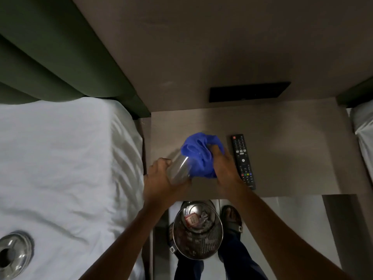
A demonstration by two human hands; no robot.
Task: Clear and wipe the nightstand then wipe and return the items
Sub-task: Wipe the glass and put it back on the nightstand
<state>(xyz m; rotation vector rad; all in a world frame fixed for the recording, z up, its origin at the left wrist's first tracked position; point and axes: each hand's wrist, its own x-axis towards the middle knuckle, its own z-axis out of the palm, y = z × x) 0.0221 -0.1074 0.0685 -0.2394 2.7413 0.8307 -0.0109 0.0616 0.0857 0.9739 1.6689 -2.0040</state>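
Note:
My left hand [159,178] grips a clear drinking glass [179,168], tilted on its side above the front left of the grey-brown nightstand [282,150]. My right hand [224,168] holds a bunched blue cloth [199,154] pressed against the open end of the glass. A black remote control [243,160] lies flat on the nightstand just right of my right hand. A glass ashtray [14,253] rests on the white bed at the lower left.
The white bed [60,168] fills the left side, with a green headboard [50,53] behind it. A metal mesh waste bin [197,231] with rubbish stands on the floor below the nightstand, between my sandalled feet. A black panel [248,93] sits on the wall behind.

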